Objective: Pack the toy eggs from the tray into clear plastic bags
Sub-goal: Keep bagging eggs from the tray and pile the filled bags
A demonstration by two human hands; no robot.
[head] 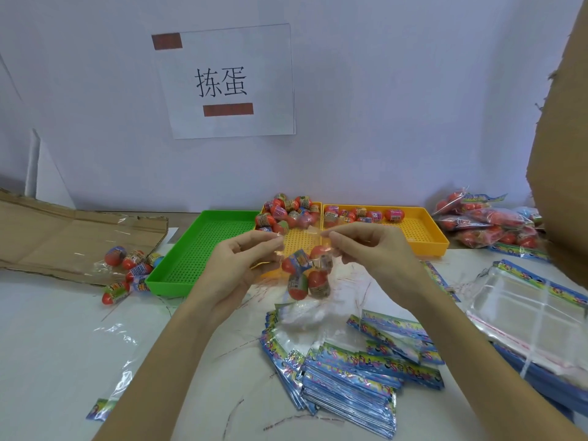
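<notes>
Eggs (307, 275), four that we can count, hang in a clear bag (310, 249) held above the white table (47, 329), in front of the yellow trays (423, 237). Our left hand (235, 265) pinches the bag's top edge on one side, our right hand (366, 249) pinches the other; the mouth points up and the bag's long axis runs vertical. The eggs are glossy plastic ovals, red with printed wrappers, tilted at mixed angles. Loose eggs are heaped at the far end of the yellow trays. Beside them we see a green tray (191, 259) with a perforated floor. Flat bags with blue printed headers (350, 377) are stacked near us, more to the right. Filled bags (486, 221) lie far right; another filled bag (127, 268) lies left, on cardboard (63, 237). A paper sign (227, 81) hangs on the wall.
</notes>
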